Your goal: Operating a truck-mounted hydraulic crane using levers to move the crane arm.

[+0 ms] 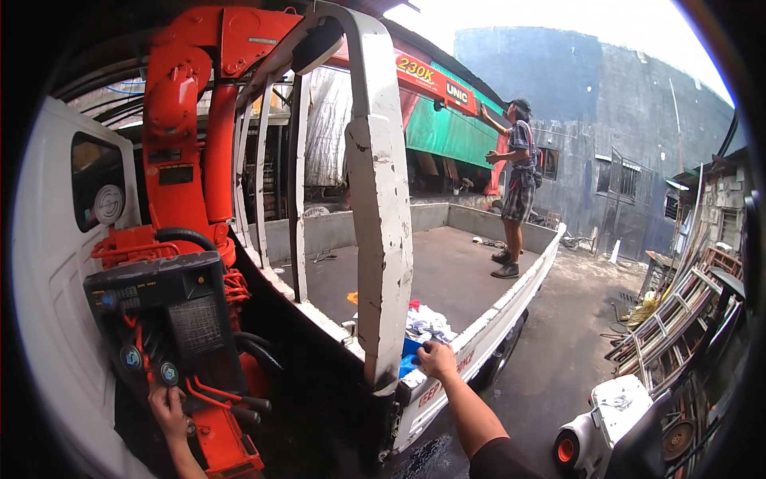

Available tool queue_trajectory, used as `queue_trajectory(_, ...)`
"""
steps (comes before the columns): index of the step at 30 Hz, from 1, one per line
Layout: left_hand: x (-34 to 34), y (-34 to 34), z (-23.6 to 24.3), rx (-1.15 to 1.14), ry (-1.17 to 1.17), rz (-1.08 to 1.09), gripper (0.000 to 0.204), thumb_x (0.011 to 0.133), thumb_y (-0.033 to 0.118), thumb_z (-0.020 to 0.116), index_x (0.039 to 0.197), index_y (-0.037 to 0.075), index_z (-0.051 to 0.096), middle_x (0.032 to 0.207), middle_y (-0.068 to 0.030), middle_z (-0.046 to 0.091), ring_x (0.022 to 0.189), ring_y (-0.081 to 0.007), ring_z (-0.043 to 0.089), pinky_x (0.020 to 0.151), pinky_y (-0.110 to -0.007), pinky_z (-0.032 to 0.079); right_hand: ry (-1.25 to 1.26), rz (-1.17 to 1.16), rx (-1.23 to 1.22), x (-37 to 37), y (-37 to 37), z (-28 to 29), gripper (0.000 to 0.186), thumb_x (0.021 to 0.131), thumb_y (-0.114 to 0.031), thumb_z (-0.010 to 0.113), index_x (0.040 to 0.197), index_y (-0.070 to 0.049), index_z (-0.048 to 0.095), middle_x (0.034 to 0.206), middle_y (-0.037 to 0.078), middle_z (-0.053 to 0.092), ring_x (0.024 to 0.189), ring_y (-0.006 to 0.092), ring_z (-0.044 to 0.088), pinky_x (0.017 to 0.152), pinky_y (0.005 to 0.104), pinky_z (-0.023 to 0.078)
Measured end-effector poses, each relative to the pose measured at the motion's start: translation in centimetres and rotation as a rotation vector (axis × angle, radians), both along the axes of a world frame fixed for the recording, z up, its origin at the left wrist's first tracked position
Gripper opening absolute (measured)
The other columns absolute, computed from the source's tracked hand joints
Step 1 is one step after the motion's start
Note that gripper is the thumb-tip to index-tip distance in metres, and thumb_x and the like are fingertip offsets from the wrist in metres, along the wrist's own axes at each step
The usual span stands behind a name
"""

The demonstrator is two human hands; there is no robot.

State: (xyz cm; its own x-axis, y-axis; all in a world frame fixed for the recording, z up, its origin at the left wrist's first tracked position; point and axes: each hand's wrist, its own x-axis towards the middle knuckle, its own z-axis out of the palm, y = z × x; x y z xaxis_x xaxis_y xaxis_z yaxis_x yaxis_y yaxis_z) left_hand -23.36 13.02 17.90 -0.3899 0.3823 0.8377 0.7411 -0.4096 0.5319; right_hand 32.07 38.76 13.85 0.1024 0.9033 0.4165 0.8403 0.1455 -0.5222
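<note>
My left hand (167, 410) is closed at the lower end of a control lever with a round dark knob (168, 373). The lever belongs to a row on a black control box (155, 279) beside the orange crane column (175, 180). My right hand (436, 359) is curled over the top edge of the white truck bed's side wall (479, 339), by the foot of a chipped white post (379, 184). Right beside its fingers lies something blue (409, 355), partly hidden, with white cloths (429, 323) behind.
A person (520, 184) stands on the bed's far side, one raised hand at the orange crane boom (447, 92). More orange levers with black grips (246, 409) stick out below the box. A white wheeled toy car (614, 419) and stacked ladders (678, 311) stand at right.
</note>
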Motion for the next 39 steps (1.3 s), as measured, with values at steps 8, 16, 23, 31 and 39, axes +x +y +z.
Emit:
queue_trajectory(8, -0.1, -0.7, 0.0, -0.043, -0.011, -0.034, 0.021, 0.092, 0.010, 0.052, 0.075, -0.003, 0.052, 0.065, -0.0097, 0.053, 0.056, -0.0193, 0.053, 0.054, -0.035, 0.039, 0.019, 0.023, 0.013, -0.1, 0.2, -0.5, 0.036, 0.083, -0.038, 0.057, 0.099, -0.011, 0.075, 0.095, 0.018, 0.072, 0.097, 0.0386, 0.064, 0.101, 0.0415, 0.044)
queue_trajectory(16, 0.0, -0.7, 0.0, -0.034, 0.010, 0.001, 0.022, 0.092, 0.011, 0.052, 0.074, -0.003, 0.053, 0.064, -0.0102, 0.053, 0.056, -0.0202, 0.053, 0.054, -0.035, 0.038, -0.046, 0.022, -0.100, 0.1, 0.3, -0.1, 0.038, 0.084, -0.040, 0.056, 0.106, -0.017, 0.076, 0.101, 0.014, 0.073, 0.107, 0.0371, 0.061, 0.102, 0.0403, 0.044)
queue_trajectory(23, 0.1, -0.7, 0.2, -0.020, -0.022, -0.015, 0.027, 0.090, 0.013, 0.053, 0.068, -0.002, 0.052, 0.065, -0.0113, 0.052, 0.064, -0.0243, 0.052, 0.060, -0.038, 0.038, 0.002, -0.054, -0.029, -0.4, 0.0, -0.9, 0.039, 0.084, -0.041, 0.056, 0.109, -0.018, 0.075, 0.104, 0.015, 0.073, 0.110, 0.0383, 0.061, 0.105, 0.0419, 0.042)
queue_trajectory(31, 0.0, -0.8, 0.2, -0.030, -0.003, -0.010, 0.027, 0.090, 0.014, 0.053, 0.068, -0.002, 0.053, 0.065, -0.0113, 0.051, 0.063, -0.0249, 0.052, 0.059, -0.038, 0.037, -0.012, -0.001, -0.080, -0.1, 1.1, -0.8, 0.039, 0.084, -0.040, 0.056, 0.106, -0.016, 0.076, 0.098, 0.016, 0.073, 0.107, 0.0368, 0.062, 0.104, 0.0410, 0.043)
queue_trajectory(39, 0.1, -0.8, 0.2, -0.060, -0.049, -0.008, 0.029, 0.090, 0.017, 0.054, 0.068, -0.002, 0.053, 0.066, -0.0118, 0.053, 0.063, -0.0252, 0.054, 0.059, -0.038, 0.038, -0.016, -0.016, -0.064, 0.3, 1.4, -1.7, 0.041, 0.084, -0.042, 0.057, 0.109, -0.015, 0.075, 0.103, 0.015, 0.073, 0.110, 0.0370, 0.061, 0.104, 0.0417, 0.043)
